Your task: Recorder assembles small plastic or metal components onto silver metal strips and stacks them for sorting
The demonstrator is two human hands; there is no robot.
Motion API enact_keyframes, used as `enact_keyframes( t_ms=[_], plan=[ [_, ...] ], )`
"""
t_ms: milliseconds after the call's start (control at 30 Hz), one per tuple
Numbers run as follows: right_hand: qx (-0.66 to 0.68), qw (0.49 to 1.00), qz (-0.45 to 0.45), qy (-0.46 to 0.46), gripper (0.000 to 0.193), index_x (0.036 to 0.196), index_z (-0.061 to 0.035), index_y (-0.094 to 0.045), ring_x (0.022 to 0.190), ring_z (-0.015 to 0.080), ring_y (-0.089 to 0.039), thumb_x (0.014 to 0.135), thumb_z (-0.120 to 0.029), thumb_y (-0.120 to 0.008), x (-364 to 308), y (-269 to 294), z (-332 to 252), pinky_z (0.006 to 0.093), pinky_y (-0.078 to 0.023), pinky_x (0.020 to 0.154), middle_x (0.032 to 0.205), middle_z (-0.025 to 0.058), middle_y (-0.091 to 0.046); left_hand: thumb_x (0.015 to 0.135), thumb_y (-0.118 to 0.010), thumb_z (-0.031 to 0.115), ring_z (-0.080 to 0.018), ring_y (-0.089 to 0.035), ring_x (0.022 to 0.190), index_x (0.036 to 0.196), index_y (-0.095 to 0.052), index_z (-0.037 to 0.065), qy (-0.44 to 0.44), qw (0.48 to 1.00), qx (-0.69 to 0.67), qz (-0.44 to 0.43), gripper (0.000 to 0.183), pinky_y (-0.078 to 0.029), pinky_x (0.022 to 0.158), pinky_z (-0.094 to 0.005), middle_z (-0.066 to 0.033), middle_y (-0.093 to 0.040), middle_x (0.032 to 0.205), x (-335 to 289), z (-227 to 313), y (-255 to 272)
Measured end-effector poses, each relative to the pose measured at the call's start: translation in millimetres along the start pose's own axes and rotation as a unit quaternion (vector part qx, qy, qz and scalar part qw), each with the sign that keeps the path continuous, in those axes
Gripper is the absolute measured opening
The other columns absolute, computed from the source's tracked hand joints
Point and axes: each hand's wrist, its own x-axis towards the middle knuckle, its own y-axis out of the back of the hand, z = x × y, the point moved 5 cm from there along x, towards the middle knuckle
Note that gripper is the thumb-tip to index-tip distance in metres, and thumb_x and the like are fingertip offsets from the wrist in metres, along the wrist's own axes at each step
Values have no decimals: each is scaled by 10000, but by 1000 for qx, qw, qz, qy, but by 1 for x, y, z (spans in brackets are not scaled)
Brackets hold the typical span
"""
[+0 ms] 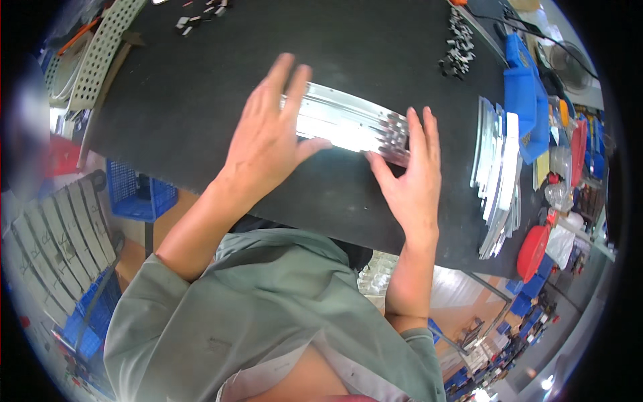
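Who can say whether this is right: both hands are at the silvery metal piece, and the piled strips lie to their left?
Wrong side: the head view shows the piled strips to the right of the left hand and right hand. Both are at the silvery metal piece.

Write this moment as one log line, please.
item: long silver metal workpiece; left hand: at left end; right hand: at right end; surface: black tabletop
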Motion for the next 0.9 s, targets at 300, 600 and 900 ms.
enact_keyframes(
  t_ms=[300,600,900],
  plan=[
    [92,996,-7,14,940,1552,78,-325,1516,596,-181,820,-210,-840,9,-25,-14,601,-204,1255,1609,410,-233,876,-793,200,-446,-305,1532,1595,-299,-38,-45,998,-22,-43,904,-336,1225,-466,-293,-246,1669,10,10,-13],
    [37,997,26,60,731,1366,27,-572,1418,496,-393,767,-262,-873,59,33,2,571,-339,1174,1487,292,-462,905,-758,269,-420,-399,1463,1554,-444,63,-119,985,115,-51,750,-338,1210,-493,-226,-402,1600,72,-25,-16],
    [-231,896,95,-367,1175,1531,119,-318,1363,458,-496,707,-469,-914,-17,127,203,494,-426,1127,1425,365,-500,994,-670,312,-431,-310,1526,1576,-384,43,-78,992,90,43,702,-287,1238,-504,-246,-323,1649,77,-41,-29]
  ],
)
